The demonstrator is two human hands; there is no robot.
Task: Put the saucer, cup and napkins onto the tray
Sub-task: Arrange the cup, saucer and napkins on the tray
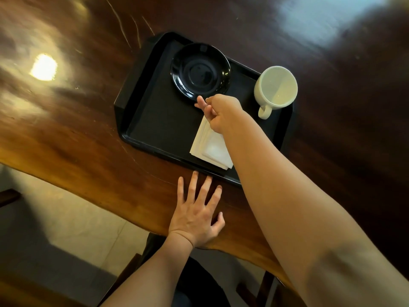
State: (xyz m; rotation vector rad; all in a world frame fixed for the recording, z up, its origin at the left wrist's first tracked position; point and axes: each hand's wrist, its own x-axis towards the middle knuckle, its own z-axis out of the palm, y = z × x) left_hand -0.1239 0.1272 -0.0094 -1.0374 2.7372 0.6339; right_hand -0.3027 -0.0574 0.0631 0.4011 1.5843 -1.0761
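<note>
Black plastic, the tray [155,120] sits slantwise on the glossy dark wood of the bench [77,134], with all three things on it. The black saucer [200,70] lies flat in the tray's far corner. The cream cup [275,87] stands at the tray's right edge, its mouth turned up toward me and its handle pointing back my way; whether its base is fully inside the rim I cannot tell. The white napkins [210,147], a folded stack, lie on the near part of the tray, partly under my right forearm.

My right hand [221,113] reaches over the tray, between saucer and napkins. Its fingers [201,103] are curled loosely, the tips just by the saucer's near rim; they grip nothing that I can see, and whether they touch the saucer I cannot tell.

My left hand [195,214] lies palm down on the bench's near edge, fingers spread wide and empty, the fingertips just short of the tray's near rim.
</note>
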